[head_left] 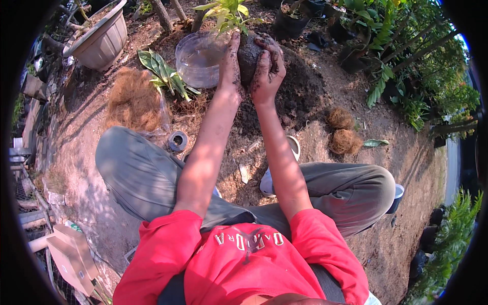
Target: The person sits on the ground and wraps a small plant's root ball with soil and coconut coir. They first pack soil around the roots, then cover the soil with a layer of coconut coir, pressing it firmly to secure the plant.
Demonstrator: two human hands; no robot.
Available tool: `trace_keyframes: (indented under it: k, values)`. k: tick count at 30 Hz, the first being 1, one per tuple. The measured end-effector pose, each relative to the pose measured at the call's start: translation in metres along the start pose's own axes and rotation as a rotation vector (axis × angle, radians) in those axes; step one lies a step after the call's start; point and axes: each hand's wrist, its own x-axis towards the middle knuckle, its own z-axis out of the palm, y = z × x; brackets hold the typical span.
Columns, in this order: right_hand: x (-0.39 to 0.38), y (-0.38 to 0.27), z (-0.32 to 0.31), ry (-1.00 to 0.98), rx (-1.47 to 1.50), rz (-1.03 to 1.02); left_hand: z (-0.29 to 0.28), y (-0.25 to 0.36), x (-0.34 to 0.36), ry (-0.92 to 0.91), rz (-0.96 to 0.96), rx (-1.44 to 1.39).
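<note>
Clasping the dark soil ball [248,60] between them near the loose soil [302,84] and clear basin [189,60], the left hand [231,65] and right hand [270,68] could crack it by squeezing unevenly, or, if the muddy grip slips, drop it and jolt the leafy plant [231,14] at its far end.

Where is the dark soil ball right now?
In the head view, the dark soil ball is held at upper centre between the left hand and right hand, right of the clear basin.

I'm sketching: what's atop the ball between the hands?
Leaves show at the far end of the ball; any stem base is hidden. Left hand and right hand cover the ball's sides.
</note>
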Motion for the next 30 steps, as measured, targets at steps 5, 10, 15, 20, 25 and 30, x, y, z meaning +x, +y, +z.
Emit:
trace_keyframes:
  k: [5,10,15,20,25,30]
  values:
    - [0.014,-0.015,-0.011,0.332,0.919,0.741,0.018,0.012,-0.011,-0.011,0.021,0.379]
    - [0.009,-0.011,-0.015,0.070,0.280,0.275,0.009,0.006,0.001,0.000,-0.101,-0.074]
    - [0.005,-0.014,-0.011,-0.140,-0.241,-0.296,-0.013,0.002,-0.001,-0.300,-0.130,-0.345]
    - [-0.001,-0.002,-0.006,0.037,-0.100,-0.160,-0.002,0.000,-0.005,-0.090,0.083,0.056]
    - [0.013,-0.004,-0.014,0.336,0.883,0.772,0.020,0.011,-0.010,0.151,0.022,0.445]
    - [0.014,-0.030,0.000,0.216,0.696,0.614,0.012,0.014,-0.006,-0.027,-0.070,-0.035]
